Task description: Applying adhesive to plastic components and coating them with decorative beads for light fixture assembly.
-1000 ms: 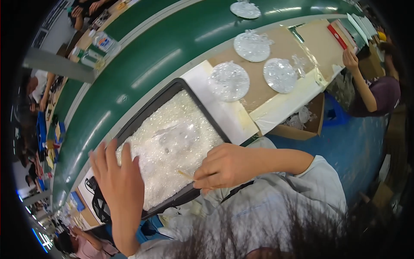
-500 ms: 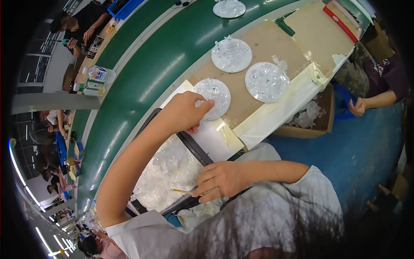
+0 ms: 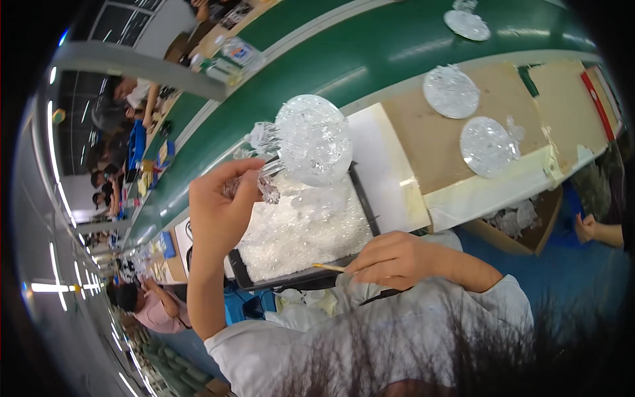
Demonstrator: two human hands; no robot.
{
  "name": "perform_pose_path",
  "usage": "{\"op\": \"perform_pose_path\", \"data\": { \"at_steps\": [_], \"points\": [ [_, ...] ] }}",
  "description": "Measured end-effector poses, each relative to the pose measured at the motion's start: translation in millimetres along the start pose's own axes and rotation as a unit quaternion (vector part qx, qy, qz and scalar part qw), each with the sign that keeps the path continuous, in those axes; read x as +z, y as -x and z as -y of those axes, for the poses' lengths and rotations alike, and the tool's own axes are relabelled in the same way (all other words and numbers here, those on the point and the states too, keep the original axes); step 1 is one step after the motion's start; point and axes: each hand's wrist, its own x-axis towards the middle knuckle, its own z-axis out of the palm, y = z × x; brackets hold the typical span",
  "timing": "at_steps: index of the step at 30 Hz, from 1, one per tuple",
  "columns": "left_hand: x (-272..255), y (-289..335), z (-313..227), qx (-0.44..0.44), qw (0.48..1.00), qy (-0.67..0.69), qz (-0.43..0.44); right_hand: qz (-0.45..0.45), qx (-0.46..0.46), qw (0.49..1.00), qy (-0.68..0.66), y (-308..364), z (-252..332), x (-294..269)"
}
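My left hand (image 3: 221,208) is raised above a black tray (image 3: 301,278) and grips the stem of a clear plastic moulded piece (image 3: 311,139), a round disc with small parts branching off it. The tray is filled with a heap of small clear plastic bits (image 3: 304,228). At the tray's near edge my right hand (image 3: 390,258) pinches a thin wooden stick (image 3: 327,267) that points left over the rim.
Two more clear discs (image 3: 451,90) (image 3: 486,146) lie on a brown cardboard sheet (image 3: 410,142); a third (image 3: 466,25) rides the green conveyor belt (image 3: 370,53). A cardboard box (image 3: 516,225) stands below the bench. Another person's hand (image 3: 585,228) shows at right; other workers sit at left.
My left hand went from the tray to the disc on the white sheet, took it, and lifted it up over the tray. The right hand stayed with the stick.
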Motion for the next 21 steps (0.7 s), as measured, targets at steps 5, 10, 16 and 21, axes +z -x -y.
{"op": "perform_pose_path", "data": {
  "at_steps": [5,10,16,21],
  "points": [
    [-22,56,57,0.164,0.941,-0.236,-0.177,-0.015,0.047,0.998,0.034,-14,5,3],
    [4,97,142,0.250,0.859,-0.318,-0.313,-0.020,0.064,0.996,0.052,-22,-2,15],
    [17,114,180,0.283,0.794,-0.356,-0.403,0.057,0.014,0.995,0.078,-35,-18,31],
    [26,108,188,0.216,0.845,-0.188,-0.451,0.001,0.046,0.990,0.136,-37,-16,36]
  ]
}}
